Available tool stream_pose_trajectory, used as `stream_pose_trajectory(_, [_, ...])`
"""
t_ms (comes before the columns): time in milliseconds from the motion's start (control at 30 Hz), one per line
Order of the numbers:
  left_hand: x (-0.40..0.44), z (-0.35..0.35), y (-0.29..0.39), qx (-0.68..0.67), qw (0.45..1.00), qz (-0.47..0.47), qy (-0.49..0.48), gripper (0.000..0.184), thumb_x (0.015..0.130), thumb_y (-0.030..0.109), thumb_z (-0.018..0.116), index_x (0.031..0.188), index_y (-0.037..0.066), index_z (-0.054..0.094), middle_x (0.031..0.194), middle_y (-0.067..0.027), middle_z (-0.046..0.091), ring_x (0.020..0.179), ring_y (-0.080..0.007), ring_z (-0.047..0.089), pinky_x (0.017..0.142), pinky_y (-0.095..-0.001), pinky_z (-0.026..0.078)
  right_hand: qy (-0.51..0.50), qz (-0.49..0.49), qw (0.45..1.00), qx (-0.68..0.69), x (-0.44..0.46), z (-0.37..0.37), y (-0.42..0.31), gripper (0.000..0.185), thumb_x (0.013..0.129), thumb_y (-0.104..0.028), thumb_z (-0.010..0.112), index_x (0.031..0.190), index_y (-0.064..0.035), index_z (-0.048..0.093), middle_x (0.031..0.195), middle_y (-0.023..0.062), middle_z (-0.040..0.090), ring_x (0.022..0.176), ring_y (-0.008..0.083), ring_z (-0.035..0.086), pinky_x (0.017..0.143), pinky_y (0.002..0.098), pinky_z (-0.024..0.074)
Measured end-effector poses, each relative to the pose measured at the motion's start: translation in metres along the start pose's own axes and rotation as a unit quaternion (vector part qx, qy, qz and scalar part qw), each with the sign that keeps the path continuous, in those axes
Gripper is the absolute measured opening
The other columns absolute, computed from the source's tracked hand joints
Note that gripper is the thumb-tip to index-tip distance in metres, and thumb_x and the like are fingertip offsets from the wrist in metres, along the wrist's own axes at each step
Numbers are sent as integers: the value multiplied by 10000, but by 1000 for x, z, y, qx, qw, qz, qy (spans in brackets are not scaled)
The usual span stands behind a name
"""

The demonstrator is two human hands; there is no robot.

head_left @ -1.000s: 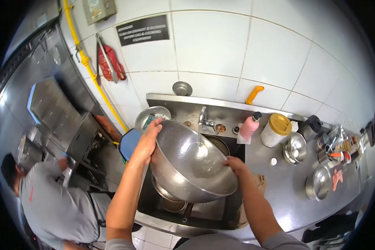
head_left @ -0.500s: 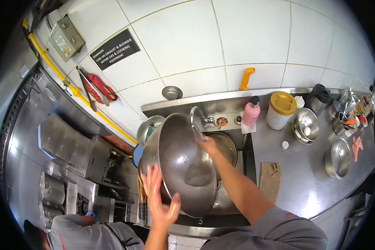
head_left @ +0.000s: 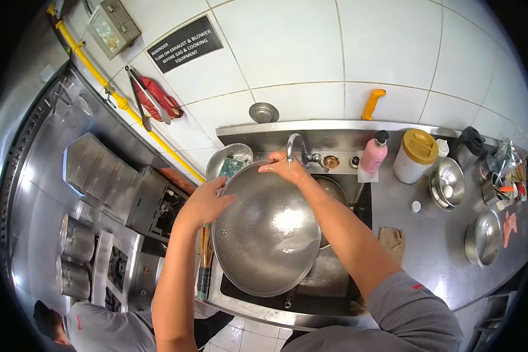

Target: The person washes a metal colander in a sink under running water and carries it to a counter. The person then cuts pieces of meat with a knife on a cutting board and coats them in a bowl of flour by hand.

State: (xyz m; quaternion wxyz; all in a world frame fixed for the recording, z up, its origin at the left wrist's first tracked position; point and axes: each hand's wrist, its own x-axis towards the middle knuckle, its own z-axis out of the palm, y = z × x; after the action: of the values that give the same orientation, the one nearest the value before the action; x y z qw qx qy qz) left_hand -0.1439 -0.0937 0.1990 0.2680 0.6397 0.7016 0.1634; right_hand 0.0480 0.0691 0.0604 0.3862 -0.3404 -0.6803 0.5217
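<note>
A large round metal colander (head_left: 264,234) with a perforated, wet surface fills the sink area in front of me. My right hand (head_left: 287,170) is at its far rim, beneath the curved faucet (head_left: 296,144), with the fingers closed on the edge. My left hand (head_left: 208,202) is beside the upper left rim, thumb and fingers apart; whether it touches the metal is hard to tell. Behind the colander, a smaller metal bowl (head_left: 215,163) holds a green scouring pad (head_left: 232,167). Another round metal vessel (head_left: 332,190) is partly hidden behind my right forearm.
The sink (head_left: 358,252) surrounds the colander. On the right counter stand a pink pump bottle (head_left: 374,154), a gold-lidded container (head_left: 415,158), metal bowls (head_left: 484,237) and a brown cloth (head_left: 392,243). A co-worker in a grey shirt (head_left: 108,328) is at lower left near the stove (head_left: 117,270).
The colander has turned from a steep tilt to show its round face toward me. My right hand has moved left along the rim; my left hand has risen to the upper left side.
</note>
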Motion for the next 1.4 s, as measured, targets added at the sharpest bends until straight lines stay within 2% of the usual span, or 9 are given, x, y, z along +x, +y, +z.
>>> stream_pose_trajectory(367, [35, 2, -7, 285, 957, 10, 50, 586, 764, 188, 596, 1342, 120, 529, 1097, -237, 648, 1037, -397, 613, 893, -461, 477, 125, -36, 989, -77, 0, -2, 82, 490, 733, -443, 786, 980, -33, 681, 910, 158, 692, 863, 302, 660, 745, 381, 498])
stream_pose_trajectory(500, [-10, -15, 5, 220, 960, -28, 170, 608, 778, 98, 539, 1382, 148, 493, 1038, -255, 655, 991, -422, 621, 879, -484, 473, 121, 134, 973, -141, -79, -23, 133, 673, 755, -459, 767, 1155, 57, 606, 1073, 178, 683, 1015, 273, 653, 870, 372, 501])
stream_pose_trajectory(633, [-54, 7, 20, 142, 956, -68, 248, 662, 789, 26, 506, 1435, 140, 415, 1061, -272, 645, 959, -437, 622, 855, -469, 483, 105, 428, 869, 225, -170, 21, 153, 645, 786, -372, 761, 1246, 20, 535, 1172, 181, 627, 1047, 311, 625, 871, 422, 506])
stream_pose_trajectory(733, [-81, 38, -13, 44, 944, -41, 325, 737, 784, -21, 513, 1478, 160, 342, 1117, -281, 627, 986, -407, 645, 861, -437, 488, 32, 361, 813, 456, -224, 29, 113, 610, 821, -229, 729, 1309, 26, 466, 1208, 171, 601, 1084, 303, 606, 862, 397, 512])
stream_pose_trajectory(1000, [-135, 162, -42, 12, 911, 9, 413, 794, 782, -106, 521, 1506, 85, 257, 1521, -266, 258, 1409, -436, 240, 1131, -432, 254, 167, 244, 949, 106, -192, -72, 75, 391, 821, -56, 525, 1198, 22, 593, 1042, 172, 675, 926, 274, 643, 837, 412, 495])
stream_pose_trajectory(1100, [-135, 197, -22, -49, 974, 10, 223, 651, 770, 1, 661, 1387, 49, 459, 1493, -264, 303, 1400, -456, 243, 1136, -501, 250, 110, 215, 970, -38, -170, -104, 5, 376, 814, -93, 507, 1161, -12, 627, 983, 203, 678, 899, 304, 653, 841, 389, 489])
stream_pose_trajectory(1133, [-125, 204, -20, 84, 971, 190, 121, 566, 807, 97, 689, 1338, 27, 506, 1489, -219, 348, 1402, -421, 266, 1133, -482, 271, 72, 208, 967, -131, -162, -111, -5, 383, 813, -113, 505, 1166, -31, 629, 989, 227, 675, 906, 330, 655, 848, 391, 487])
stream_pose_trajectory(1233, [-87, 257, -3, -54, 953, 258, -150, 520, 973, 386, 498, 1352, 30, 492, 1504, -191, 345, 1406, -366, 292, 1152, -434, 244, 53, 163, 933, -317, -139, -118, -28, 393, 812, -150, 507, 1178, -76, 631, 1019, 260, 656, 959, 381, 636, 872, 409, 481])
stream_pose_trajectory(1400, [-10, 313, -85, 76, 919, 319, -221, 557, 984, 423, 445, 1401, 53, 452, 1508, -192, 340, 1428, -331, 262, 1162, -432, 214, -27, 109, 889, -443, -110, -142, -45, 389, 804, -154, 513, 1167, -101, 645, 1039, 245, 660, 995, 385, 630, 889, 433, 478])
